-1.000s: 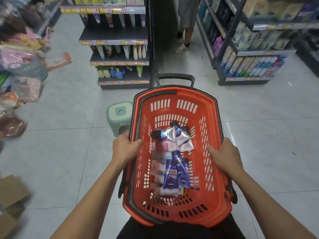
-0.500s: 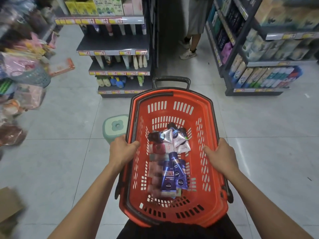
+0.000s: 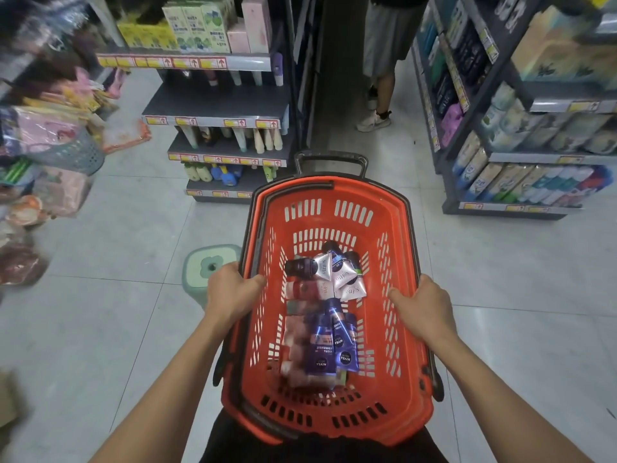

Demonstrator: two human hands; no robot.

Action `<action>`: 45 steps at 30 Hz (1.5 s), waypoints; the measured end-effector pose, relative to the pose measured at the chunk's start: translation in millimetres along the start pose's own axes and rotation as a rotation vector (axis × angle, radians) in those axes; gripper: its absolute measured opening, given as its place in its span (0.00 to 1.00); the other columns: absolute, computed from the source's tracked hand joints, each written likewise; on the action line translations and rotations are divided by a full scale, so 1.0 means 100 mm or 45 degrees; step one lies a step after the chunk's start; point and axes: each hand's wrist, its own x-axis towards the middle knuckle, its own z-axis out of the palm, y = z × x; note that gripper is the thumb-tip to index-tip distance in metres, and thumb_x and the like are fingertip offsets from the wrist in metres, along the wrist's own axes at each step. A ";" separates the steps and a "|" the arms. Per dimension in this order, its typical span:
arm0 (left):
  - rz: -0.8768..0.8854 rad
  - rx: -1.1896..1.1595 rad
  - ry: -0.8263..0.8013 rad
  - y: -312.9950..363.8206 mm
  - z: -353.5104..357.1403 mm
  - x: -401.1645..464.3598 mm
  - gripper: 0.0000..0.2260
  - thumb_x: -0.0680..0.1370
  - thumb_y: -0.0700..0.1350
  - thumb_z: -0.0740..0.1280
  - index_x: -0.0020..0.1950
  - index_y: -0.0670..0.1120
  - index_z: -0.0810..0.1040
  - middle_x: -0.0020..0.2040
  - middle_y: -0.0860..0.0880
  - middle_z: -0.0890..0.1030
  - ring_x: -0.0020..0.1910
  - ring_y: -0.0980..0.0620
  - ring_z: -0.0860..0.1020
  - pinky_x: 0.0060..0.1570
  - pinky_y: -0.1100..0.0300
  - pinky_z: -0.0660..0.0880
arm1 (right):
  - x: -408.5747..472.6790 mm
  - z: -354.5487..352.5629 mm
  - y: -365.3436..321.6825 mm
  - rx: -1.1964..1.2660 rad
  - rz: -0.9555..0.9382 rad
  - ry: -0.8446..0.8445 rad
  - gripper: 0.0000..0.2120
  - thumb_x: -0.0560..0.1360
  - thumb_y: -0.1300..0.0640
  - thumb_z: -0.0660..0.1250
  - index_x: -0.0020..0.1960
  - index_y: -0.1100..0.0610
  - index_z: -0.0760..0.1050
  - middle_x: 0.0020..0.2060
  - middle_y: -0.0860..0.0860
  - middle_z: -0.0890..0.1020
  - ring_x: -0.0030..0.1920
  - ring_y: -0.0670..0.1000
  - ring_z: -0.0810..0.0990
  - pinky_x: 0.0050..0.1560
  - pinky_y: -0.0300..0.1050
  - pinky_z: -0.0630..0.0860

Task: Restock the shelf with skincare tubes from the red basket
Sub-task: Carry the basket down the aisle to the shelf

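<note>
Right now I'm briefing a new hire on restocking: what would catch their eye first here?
The red basket fills the centre, gripped on its side rims by the left hand and right hand. Skincare tubes lie heaped inside. Ahead on the left stands a shelf with upright tubes.

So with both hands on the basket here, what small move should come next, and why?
Probably carry the red basket a little further toward the shelf ahead on the left and set it down near the green stool. The left hand and right hand both grip its rim, so neither is free to pick up tubes, and the shelf looks out of reach.
</note>
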 end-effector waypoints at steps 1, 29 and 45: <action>-0.007 0.003 -0.006 0.04 0.03 0.04 0.14 0.77 0.55 0.74 0.55 0.47 0.80 0.40 0.52 0.86 0.34 0.51 0.86 0.43 0.51 0.86 | 0.06 -0.02 0.00 -0.002 0.001 -0.012 0.24 0.79 0.39 0.69 0.63 0.56 0.73 0.53 0.53 0.84 0.43 0.52 0.84 0.44 0.47 0.81; -0.010 -0.090 -0.101 0.91 -0.41 2.81 0.10 0.77 0.53 0.73 0.52 0.49 0.80 0.45 0.50 0.87 0.39 0.49 0.86 0.48 0.51 0.85 | 2.29 0.35 -2.07 -0.146 -0.033 -0.009 0.23 0.78 0.40 0.70 0.62 0.56 0.74 0.47 0.50 0.82 0.37 0.48 0.80 0.44 0.45 0.77; -0.238 -0.268 0.033 0.93 -0.90 3.84 0.12 0.78 0.55 0.74 0.53 0.49 0.80 0.45 0.51 0.87 0.40 0.49 0.87 0.49 0.49 0.85 | 3.47 0.89 -3.43 -0.283 -0.199 -0.140 0.19 0.75 0.39 0.71 0.54 0.53 0.74 0.45 0.51 0.84 0.42 0.55 0.83 0.47 0.55 0.83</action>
